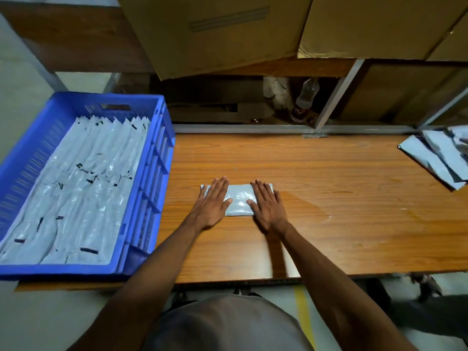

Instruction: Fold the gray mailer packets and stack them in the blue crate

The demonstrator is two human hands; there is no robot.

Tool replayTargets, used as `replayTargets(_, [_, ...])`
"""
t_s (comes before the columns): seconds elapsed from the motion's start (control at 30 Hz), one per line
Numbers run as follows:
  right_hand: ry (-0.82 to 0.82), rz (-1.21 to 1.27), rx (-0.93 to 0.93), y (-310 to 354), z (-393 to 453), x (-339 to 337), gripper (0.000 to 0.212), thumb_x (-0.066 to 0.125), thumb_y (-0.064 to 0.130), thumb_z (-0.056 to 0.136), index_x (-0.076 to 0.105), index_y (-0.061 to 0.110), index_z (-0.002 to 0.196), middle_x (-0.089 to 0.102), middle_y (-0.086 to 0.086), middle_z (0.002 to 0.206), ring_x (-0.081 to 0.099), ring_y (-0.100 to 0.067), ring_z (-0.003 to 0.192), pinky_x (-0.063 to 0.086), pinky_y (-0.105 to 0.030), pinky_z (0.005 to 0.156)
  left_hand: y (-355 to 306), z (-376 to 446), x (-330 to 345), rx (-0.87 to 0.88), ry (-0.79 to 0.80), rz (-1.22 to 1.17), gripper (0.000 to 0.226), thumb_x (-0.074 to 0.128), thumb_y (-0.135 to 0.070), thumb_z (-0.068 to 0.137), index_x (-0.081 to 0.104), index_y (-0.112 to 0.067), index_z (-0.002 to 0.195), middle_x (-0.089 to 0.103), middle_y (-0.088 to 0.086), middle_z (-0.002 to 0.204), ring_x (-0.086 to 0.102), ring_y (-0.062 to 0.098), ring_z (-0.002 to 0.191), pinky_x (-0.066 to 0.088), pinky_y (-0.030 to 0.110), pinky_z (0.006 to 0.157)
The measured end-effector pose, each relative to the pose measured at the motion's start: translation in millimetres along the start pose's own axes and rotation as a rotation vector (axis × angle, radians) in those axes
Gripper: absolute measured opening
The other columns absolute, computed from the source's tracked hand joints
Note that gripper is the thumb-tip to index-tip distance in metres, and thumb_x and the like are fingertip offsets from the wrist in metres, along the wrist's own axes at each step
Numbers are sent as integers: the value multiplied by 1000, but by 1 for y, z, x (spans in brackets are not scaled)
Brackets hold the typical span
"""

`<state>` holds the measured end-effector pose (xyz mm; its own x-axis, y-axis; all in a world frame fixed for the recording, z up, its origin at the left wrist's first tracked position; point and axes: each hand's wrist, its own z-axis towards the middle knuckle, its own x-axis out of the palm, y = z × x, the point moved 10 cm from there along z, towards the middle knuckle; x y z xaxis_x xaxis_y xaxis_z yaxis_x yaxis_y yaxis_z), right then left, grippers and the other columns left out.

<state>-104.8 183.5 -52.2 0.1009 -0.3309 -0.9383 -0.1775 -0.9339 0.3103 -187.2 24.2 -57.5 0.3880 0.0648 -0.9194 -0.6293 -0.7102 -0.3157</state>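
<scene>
Wood-grain surface (pixel 329 198) mid-frame, gray mailer packet (pixel 239 200) at center, pressed flat by left hand (pixel 212 202) and right hand (pixel 268 206), fingers straight and spread, holding nothing. Blue crate (pixel 152 173) at left, filled with folded packets (pixel 76 193); loose mailers (pixel 435 158) at right edge. Cardboard boxes (pixel 215 34) on metal shelving (pixel 336 95) across top, plastic bottle (pixel 305 100) beneath.

Packet (pixel 239 200) at table (pixel 329 224) centre under left hand (pixel 211 203) and right hand (pixel 268 209); crate (pixel 149 178) of stacked packets (pixel 76 198) left; loose mailers (pixel 438 158) far right.
</scene>
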Motion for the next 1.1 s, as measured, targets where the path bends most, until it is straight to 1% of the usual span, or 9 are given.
replayTargets(0.1, [46,28,0,-1,1,2,76,2,62,102,-9,25,167,-13,2,174,-11,-20,161,-3,-52,129,-1,2,-1,3,69,-4,69,16,-56,110,-12,-24,165,-23,-8,171,-24,14,156,-9,48,128])
replayTargets(0.2, [77,50,7,2,8,-7,87,6,70,95,5,23,168,-3,-3,176,-7,-27,162,0,-56,128,-2,10,-16,-26,39,-27,67,40,-49,109,17,-19,165,2,2,174,-7,26,160,0,52,128])
replayTargets(0.3, [111,-43,-55,20,19,-29,77,44,59,101,24,19,165,19,-7,173,-1,-29,162,1,-56,126,-12,17,-42,-1,13,3,57,68,-44,95,45,-20,142,47,8,148,36,30,144,24,50,120])
replayTargets(0.37, [150,-58,-90,36,28,-49,67,64,47,97,43,20,154,45,-8,159,27,-29,156,20,-53,124,-21,21,-62,21,80,-32,50,78,-36,85,52,-22,125,64,5,121,58,27,117,41,39,96])
replayTargets(0.43, [198,-26,-63,48,34,-72,56,72,48,92,59,21,139,65,-9,136,57,-31,131,46,-44,102,-32,22,-86,63,127,-62,47,84,-29,78,55,-24,116,64,0,103,60,22,98,41,34,74])
replayTargets(0.53, [238,-1,-91,76,39,-104,42,74,44,92,68,15,122,72,-10,114,65,-32,108,49,-38,78,-40,13,-141,133,55,-28,47,86,-26,74,60,-26,114,60,-6,95,58,19,93,39,32,69])
replayTargets(0.73, [8,-3,-148,147,30,-184,26,72,35,94,74,20,115,73,-8,99,67,-27,93,53,-39,71,-20,-33,-246,225,-82,141,51,79,-36,87,64,-30,136,68,0,129,58,22,122,42,33,95])
replayTargets(0.9, [-82,-5,-167,217,12,-222,21,67,50,93,61,30,90,62,-1,84,60,-26,82,41,-35,62,1,-75,-310,284,-139,188,32,77,-20,80,72,-28,111,73,-1,101,66,23,101,50,36,77])
replayTargets(1.1, [-170,-38,-56,306,2,-223,18,64,40,94,54,27,86,60,-1,81,62,-29,82,37,-35,60,44,-109,-342,495,-231,159,36,80,-11,77,75,-31,107,73,-10,96,60,14,95,47,37,89])
